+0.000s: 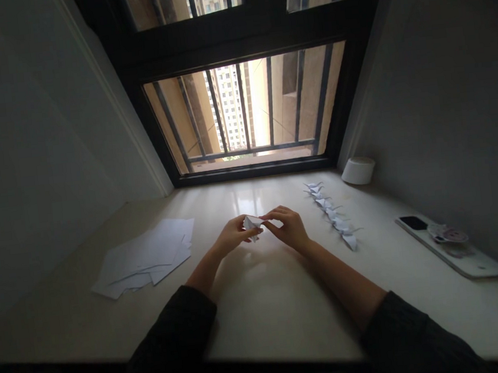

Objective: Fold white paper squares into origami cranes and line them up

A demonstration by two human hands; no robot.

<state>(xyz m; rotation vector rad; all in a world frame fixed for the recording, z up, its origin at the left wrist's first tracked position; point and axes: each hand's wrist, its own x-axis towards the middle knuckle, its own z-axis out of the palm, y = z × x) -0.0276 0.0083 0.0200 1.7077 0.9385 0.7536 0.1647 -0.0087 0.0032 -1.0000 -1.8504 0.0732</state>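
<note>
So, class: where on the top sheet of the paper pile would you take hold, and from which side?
Probably its right corner, nearest the left hand. The pile lies flat and fanned on the table, so corners jut out there; a pinch from the right should lift one sheet. That hand and the right hand both hold the folded paper.

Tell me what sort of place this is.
Likely a home, a flat high in a city: tower blocks show through the barred window, and the pale counter below it bears loose sheets and a row of folded figures.
</note>
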